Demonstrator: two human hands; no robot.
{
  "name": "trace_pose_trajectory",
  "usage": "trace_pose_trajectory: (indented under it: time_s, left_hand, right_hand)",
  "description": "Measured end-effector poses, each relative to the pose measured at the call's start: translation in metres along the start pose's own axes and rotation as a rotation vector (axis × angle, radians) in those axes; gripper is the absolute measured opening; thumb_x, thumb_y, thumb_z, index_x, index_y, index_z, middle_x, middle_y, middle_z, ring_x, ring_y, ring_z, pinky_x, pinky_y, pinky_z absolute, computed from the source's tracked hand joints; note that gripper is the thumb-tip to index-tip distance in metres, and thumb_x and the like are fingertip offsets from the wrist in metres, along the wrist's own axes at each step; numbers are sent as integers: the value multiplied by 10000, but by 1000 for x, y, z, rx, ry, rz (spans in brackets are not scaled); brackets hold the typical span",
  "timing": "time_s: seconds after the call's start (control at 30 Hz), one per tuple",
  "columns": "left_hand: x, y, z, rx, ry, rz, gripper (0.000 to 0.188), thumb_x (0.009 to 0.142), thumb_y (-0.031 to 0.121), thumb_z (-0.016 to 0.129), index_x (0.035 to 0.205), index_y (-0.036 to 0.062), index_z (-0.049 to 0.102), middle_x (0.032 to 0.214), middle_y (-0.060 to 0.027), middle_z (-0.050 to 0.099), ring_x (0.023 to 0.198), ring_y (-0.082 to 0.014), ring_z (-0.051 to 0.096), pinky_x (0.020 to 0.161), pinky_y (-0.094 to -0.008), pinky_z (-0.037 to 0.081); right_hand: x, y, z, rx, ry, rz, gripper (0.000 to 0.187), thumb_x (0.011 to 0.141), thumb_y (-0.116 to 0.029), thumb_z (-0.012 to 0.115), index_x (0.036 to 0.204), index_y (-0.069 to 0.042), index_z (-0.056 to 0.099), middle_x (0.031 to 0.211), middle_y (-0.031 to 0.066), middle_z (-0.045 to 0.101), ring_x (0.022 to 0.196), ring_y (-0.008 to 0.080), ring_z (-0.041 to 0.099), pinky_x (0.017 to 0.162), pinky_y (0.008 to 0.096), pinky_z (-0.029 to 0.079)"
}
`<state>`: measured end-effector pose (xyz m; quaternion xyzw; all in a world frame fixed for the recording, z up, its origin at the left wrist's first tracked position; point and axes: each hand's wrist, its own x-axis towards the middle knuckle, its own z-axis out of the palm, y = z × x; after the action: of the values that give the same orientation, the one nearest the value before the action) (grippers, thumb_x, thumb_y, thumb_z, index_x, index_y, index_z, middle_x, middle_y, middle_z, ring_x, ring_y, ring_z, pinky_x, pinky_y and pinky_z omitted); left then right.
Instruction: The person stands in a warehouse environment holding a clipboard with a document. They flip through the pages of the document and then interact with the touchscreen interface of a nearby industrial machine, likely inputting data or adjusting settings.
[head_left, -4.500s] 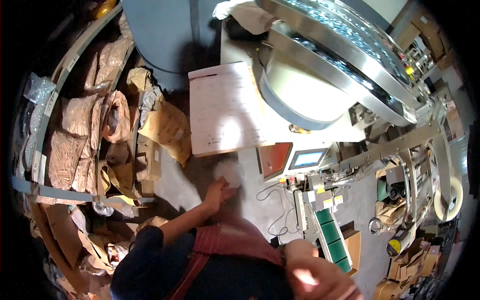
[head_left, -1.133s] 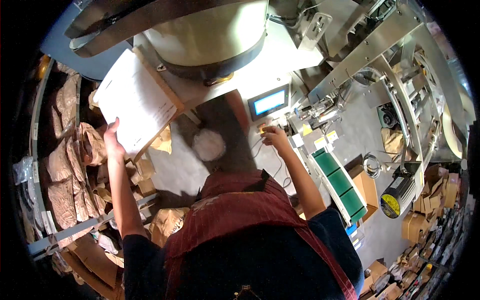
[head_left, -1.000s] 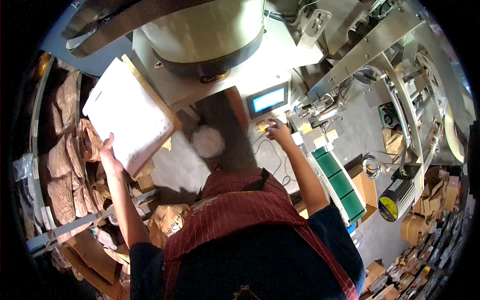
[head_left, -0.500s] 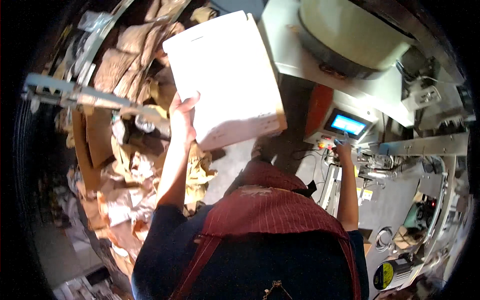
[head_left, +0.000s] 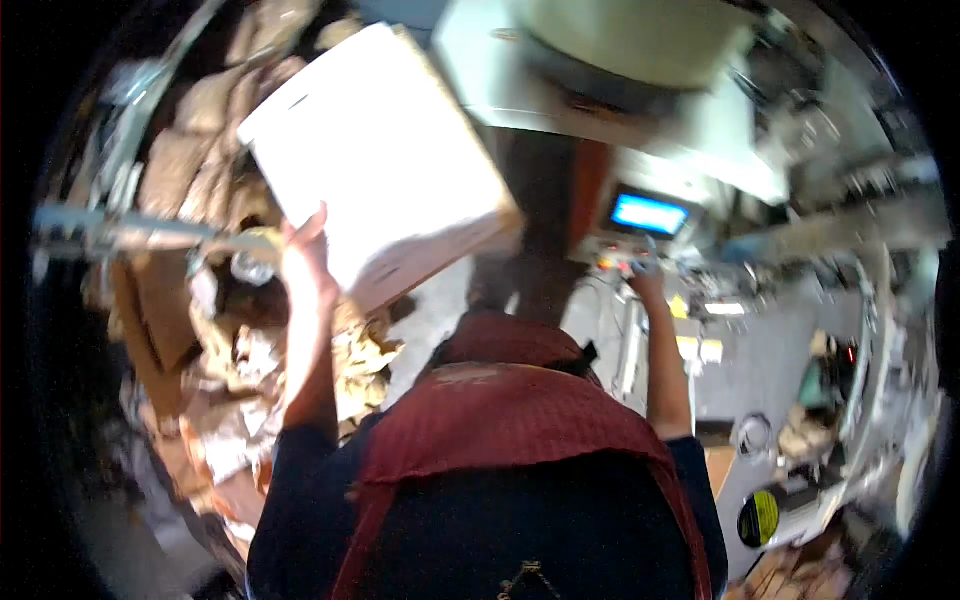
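Note:
My left hand holds a big white box-shaped bundle by its near left edge, thumb lying on the bright top face. The bundle is tilted, with brownish edges on its right side, and glare washes out its surface; the fingers beneath it are hidden. On the right, my right hand reaches to a machine's control panel, just below its lit blue screen and beside small red and yellow buttons. Something bluish shows at its fingertips, but blur hides what it is and how the fingers are set.
Crumpled brown and white paper and flat cardboard lie on the left, crossed by a metal bar. A large cream round drum stands on a white machine top ahead. A metal rail and a motor are at right.
The view has shifted, so bundle, panel and both arms appear farther left. The bundle is turned a little more anticlockwise, still in my left hand. My right hand stays at the panel.

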<state>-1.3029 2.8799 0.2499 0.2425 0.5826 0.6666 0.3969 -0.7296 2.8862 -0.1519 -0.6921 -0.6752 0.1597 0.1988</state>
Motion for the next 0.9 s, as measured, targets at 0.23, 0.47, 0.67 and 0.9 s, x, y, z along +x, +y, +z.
trace_pose_trajectory:
  time_s: [0.23,0.47,0.67,0.9]
  left_hand:
    - [-34,-17,-22,93,95,-105,616,904,93,648,1450,-36,393,1299,-181,594,1191,-286,575,1047,-443,449]
    - [-30,-28,-40,-59,52,-219,499,890,77,660,1347,-21,486,1221,-130,630,1122,-256,609,998,-412,475]
    - [-38,-26,-40,-6,60,-173,557,882,87,698,1364,-48,454,1263,-142,611,1125,-262,610,996,-416,475]
    - [-35,-25,-39,2,78,-193,580,897,110,700,1384,-51,429,1265,-147,608,1120,-265,608,989,-418,475]
  right_hand:
    - [15,-74,-57,181,26,335,783,893,-327,584,1569,-172,219,912,278,676,834,451,661,750,550,506]
    - [29,-94,-82,176,-3,304,743,926,-309,572,1568,-223,207,1022,339,647,941,492,637,805,562,494]
    - [33,-95,-72,161,67,332,742,940,-304,550,1573,-235,170,965,310,661,872,483,649,777,563,512]
    - [37,-89,-70,191,119,299,730,928,-366,593,1555,-247,238,947,320,670,876,503,645,766,580,504]
